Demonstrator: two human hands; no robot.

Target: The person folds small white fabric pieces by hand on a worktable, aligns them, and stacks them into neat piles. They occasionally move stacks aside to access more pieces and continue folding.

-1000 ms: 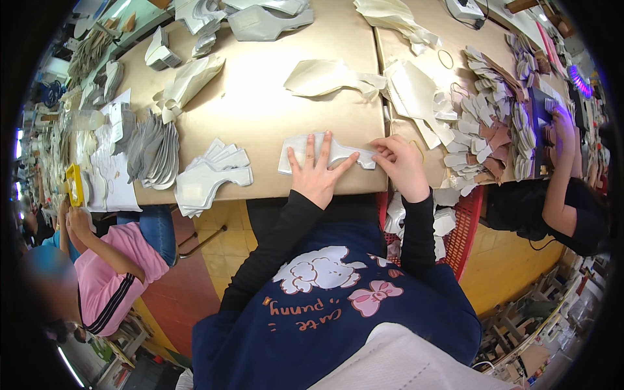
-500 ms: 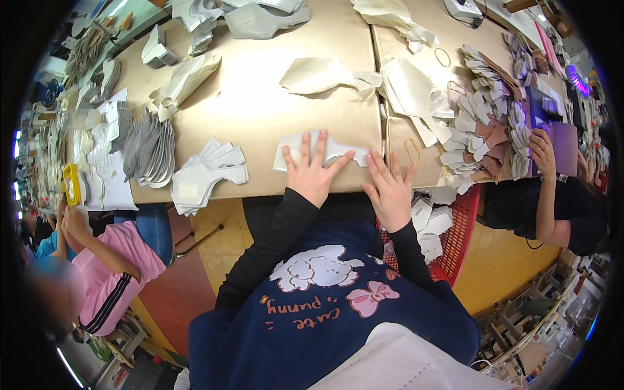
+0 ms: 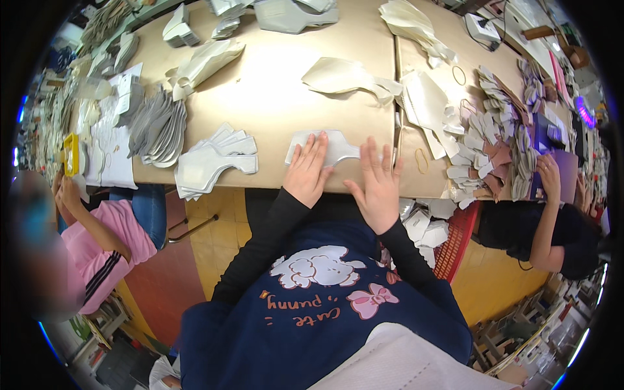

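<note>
Hands flat at near table edge, fabric piece pressed.
Left hand point(image 3: 307, 170) stays spread on the white cut piece point(image 3: 323, 147); right hand point(image 3: 377, 185) has slid off it, open on the table point(image 3: 273, 97).

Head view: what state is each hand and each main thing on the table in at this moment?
Left hand: flat, fingers spread, pressing the white piece.
Right hand: flat on the table edge, holding nothing.
White piece: lying flat, partly covered by the left hand.
White stack: fanned out, untouched.
Grey stack: fanned out, untouched.
Rubber band: loose on the table.
</note>
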